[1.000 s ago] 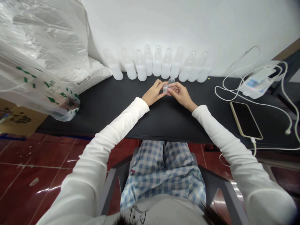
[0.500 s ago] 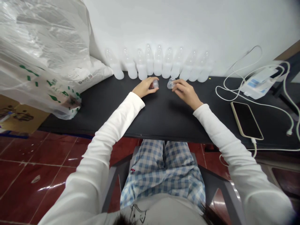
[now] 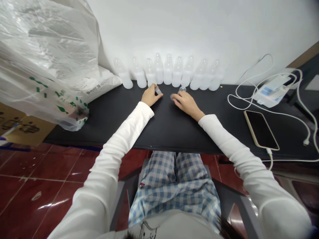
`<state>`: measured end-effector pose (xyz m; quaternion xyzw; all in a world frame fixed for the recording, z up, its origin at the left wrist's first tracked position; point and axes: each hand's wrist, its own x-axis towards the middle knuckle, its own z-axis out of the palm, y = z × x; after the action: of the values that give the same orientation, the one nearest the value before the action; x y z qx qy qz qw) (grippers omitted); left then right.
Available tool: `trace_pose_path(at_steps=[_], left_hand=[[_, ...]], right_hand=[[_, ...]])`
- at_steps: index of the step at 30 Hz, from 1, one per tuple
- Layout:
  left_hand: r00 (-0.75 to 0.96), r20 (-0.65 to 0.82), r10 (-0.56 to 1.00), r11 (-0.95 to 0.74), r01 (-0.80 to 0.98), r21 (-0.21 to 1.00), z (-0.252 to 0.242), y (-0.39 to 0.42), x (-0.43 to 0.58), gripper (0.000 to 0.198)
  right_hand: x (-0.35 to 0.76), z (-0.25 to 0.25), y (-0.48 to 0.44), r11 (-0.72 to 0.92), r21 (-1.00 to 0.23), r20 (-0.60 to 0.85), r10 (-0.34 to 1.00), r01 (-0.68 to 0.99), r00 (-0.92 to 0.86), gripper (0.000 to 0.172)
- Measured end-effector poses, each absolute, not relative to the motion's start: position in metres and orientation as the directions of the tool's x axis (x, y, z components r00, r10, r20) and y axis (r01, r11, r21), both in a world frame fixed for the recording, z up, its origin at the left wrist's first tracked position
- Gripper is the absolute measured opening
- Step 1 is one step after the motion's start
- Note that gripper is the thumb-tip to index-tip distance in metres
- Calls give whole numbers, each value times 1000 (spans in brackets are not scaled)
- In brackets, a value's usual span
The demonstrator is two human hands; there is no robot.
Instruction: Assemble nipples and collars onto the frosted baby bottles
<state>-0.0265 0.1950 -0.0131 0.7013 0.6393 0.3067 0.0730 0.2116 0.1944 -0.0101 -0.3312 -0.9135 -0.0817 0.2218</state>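
My left hand (image 3: 150, 95) pinches a small clear ribbed ring (image 3: 158, 90) between thumb and fingers, just above the black table (image 3: 164, 127). Opposite it, my right hand (image 3: 185, 102) is closed on a clear dome-shaped piece (image 3: 182, 89), like a bottle teat. Its rounded part shows behind the fingers, and a round clear edge shows at the fingertips; the rest is covered by the hand. A small gap separates the two hands. Behind them, several whitish bottles (image 3: 168, 73) with clear, tapered tops stand in a row along the wall.
At the left stand large plastic bags (image 3: 62, 56), one with green print, and a cardboard box (image 3: 27, 127). On the right lie a phone (image 3: 261, 129) plugged into a white cable, a white power strip (image 3: 272, 91) and looping cords (image 3: 245, 96). The table's front edge is close to my lap.
My right hand has moved slightly left and turned palm down over the clear dome-shaped piece. My left hand, with the ring, has shifted a little left and tilted. The view has moved slightly.
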Motion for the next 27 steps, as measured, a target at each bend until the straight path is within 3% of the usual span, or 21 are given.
trace_pose_path(at_steps=[4,11,17,22,27], left_hand=[[-1,341,940,-199,810,552,-24,201,-26,41],[-30,491,870,-199,892,407,-44,209,-27,39],[-35,595,803,-248,888,387,-46,207,-21,46],[202,578,791,-440,844,307,-28,191,2,48],[266,528,807,-486,806,337,-22,188,31,56]], right_hand=[[195,-12,207,730,58,427,599,681,-677,33],[194,-8,211,713,-48,512,619,699,-596,37],[237,10,223,506,-297,714,681,810,-163,50],[274,16,239,303,-355,713,700,884,47,66],[287,17,272,484,-453,773,632,749,59,50]])
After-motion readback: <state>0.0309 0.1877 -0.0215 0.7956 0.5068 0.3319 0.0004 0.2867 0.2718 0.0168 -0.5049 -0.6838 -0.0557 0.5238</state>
